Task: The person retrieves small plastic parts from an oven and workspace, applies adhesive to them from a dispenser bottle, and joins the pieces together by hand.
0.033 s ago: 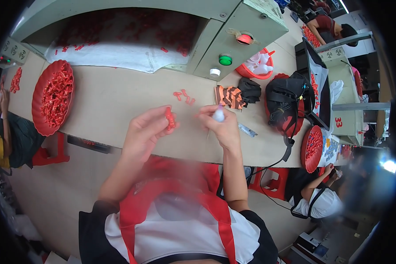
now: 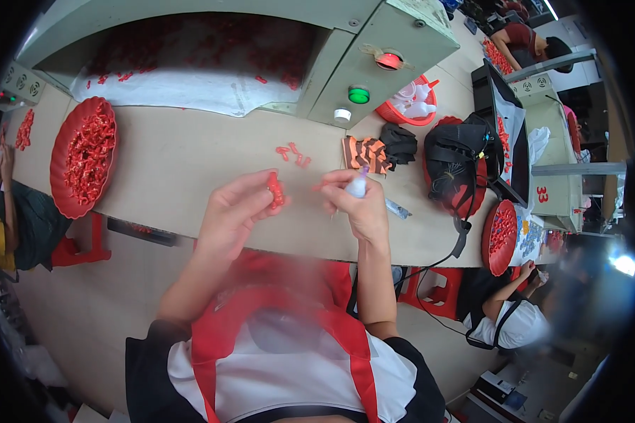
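Observation:
Above the table's near edge, my left hand pinches a small glossy red plastic piece between thumb and fingers. To its right, my right hand is closed round a small white squeeze bottle with a purple tip. A bit of red shows at that hand's fingertips, too small and blurred to name. The two hands are apart. Beyond them, several small red pieces lie loose on the table.
A scalloped red tray of red pieces stands at left. Ahead is a pale green machine with an opening. To the right are an orange-and-black striped cloth, a red basket of bottles and a black bag. Co-workers sit on both sides.
My right hand has turned slightly, and the bottle has shifted a little right and up. The bit of red at the fingertips shows more clearly now. My left hand stays nearly still.

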Tool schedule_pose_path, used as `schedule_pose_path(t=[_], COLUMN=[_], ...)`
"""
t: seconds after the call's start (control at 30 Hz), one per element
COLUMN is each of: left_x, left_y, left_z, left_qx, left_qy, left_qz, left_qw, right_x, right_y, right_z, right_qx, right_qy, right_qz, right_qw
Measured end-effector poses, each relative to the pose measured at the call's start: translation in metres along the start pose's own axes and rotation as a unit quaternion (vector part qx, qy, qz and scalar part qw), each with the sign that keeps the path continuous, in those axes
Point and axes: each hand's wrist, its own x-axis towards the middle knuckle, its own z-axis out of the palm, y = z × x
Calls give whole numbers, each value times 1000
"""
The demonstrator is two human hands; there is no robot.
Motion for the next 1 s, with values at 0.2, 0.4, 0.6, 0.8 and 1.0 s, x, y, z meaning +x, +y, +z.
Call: schedule_pose_path(t=[0.2, 0.4, 0.6, 0.8, 1.0], left_x=[1, -5, -7, -8, -12], left_y=[-11, -13, -12, -7, -2], left_z=[22, 32, 32, 31, 32], left_qx=[49, 96, 140, 247, 307], left_qy=[-52, -42, -36, -55, -65], left_qz=[37, 105, 160, 280, 282], left_qw=[997, 989, 976, 926, 907], right_x=[-35, -48, -48, -49, -48], right_y=[-19, -30, -26, -34, -33], right_z=[15, 36, 39, 39, 39], right_qx=[39, -193, -283, -356, -281], right_qy=[-33, 44, 62, 60, 41], right_qz=[-170, -379, -448, -503, -442], right_qw=[984, 904, 846, 786, 851])
